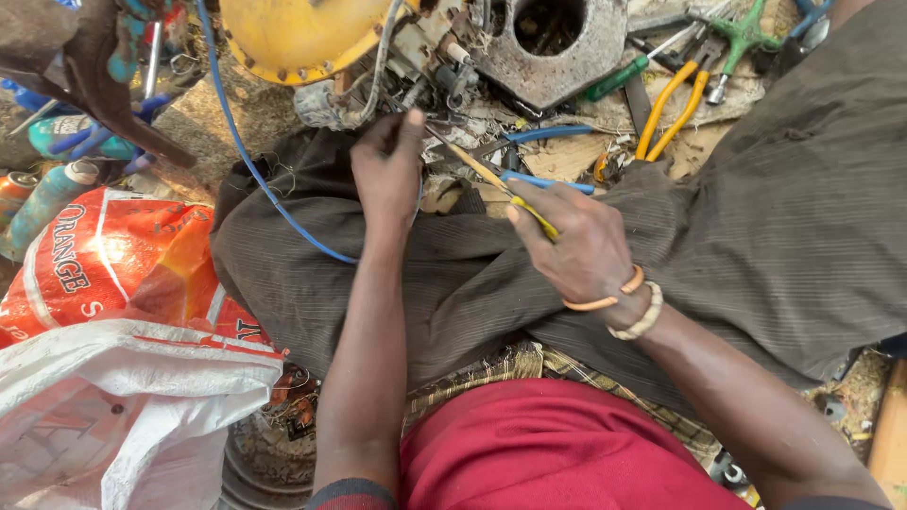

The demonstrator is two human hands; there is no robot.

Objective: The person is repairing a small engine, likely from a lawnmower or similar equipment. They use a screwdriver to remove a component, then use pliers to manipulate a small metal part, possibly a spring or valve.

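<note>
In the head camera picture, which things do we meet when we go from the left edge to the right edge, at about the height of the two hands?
Orange printed sack → blue cable → left hand → yellow-handled screwdriver → right hand → two bracelets at the wrist → grey trouser leg.

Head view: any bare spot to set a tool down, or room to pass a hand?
Little. The dark striped cloth over the lap is bare right of the right hand, which holds a yellow-handled screwdriver, and below the left hand. The ground above is crowded: yellow-handled pliers, grey metal casting, blue cable. Left: orange-and-white sacks.
</note>
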